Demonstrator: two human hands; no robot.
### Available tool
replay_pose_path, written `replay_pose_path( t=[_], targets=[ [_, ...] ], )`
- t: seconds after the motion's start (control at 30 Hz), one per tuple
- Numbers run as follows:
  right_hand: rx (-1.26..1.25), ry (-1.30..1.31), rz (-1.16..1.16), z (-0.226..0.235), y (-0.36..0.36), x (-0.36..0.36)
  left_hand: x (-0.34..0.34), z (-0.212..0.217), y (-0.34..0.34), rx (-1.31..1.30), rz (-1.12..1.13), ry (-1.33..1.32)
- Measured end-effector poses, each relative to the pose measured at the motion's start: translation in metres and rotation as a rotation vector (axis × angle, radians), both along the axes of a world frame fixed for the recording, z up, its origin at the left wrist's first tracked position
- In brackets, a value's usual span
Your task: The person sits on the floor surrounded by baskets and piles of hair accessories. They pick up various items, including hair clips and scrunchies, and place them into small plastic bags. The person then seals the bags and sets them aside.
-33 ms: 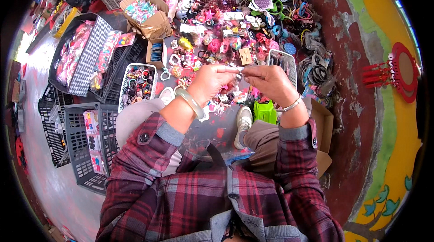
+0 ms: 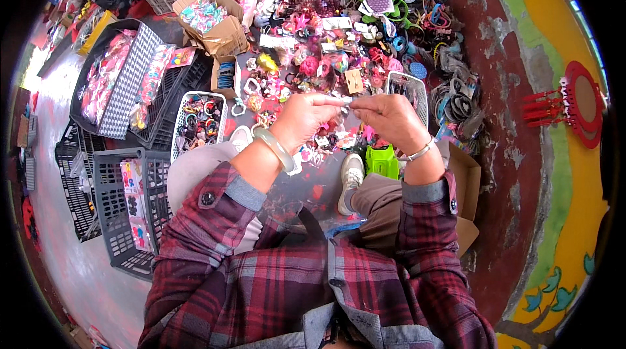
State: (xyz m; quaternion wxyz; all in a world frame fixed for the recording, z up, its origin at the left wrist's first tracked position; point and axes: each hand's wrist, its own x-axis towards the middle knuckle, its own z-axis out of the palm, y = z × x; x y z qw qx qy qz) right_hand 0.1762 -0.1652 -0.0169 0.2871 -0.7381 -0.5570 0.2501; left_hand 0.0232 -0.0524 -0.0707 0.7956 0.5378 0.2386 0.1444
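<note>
1. Hands were raised together over the heap of colourful hair accessories [image 2: 326,62] on the ground.
2. Your left hand [image 2: 303,117], with a pale green bangle [image 2: 277,148] on its wrist, pinched one end of a small white, thin item [image 2: 345,101].
3. Your right hand [image 2: 385,117], wearing a silver bracelet [image 2: 420,151], pinched the other end, fingers clenched on it.
4. The item was between both hands, above your grey shoe [image 2: 352,179].
5. A white wire basket [image 2: 199,121] stood near, to your left.
</note>
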Motion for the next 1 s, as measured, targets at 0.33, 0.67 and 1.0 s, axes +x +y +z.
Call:
replay_pose_path(
  t=[0.33, 0.67, 1.0],
  targets=[
    [0.372, -0.577, 0.236, 0.006, -0.004, 0.008, -0.001, 0.006, 0.008, -0.165, 0.011, -0.024],
    [0.262, -0.897, 0.415, 0.006, -0.001, -0.031, 0.003, 0.001, -0.002, -0.001, -0.119, 0.095],
    [0.312, -0.913, 0.395, -0.001, 0.0, -0.034, 0.006, -0.02, 0.005, 0.301, -0.135, 0.116]
  ],
)
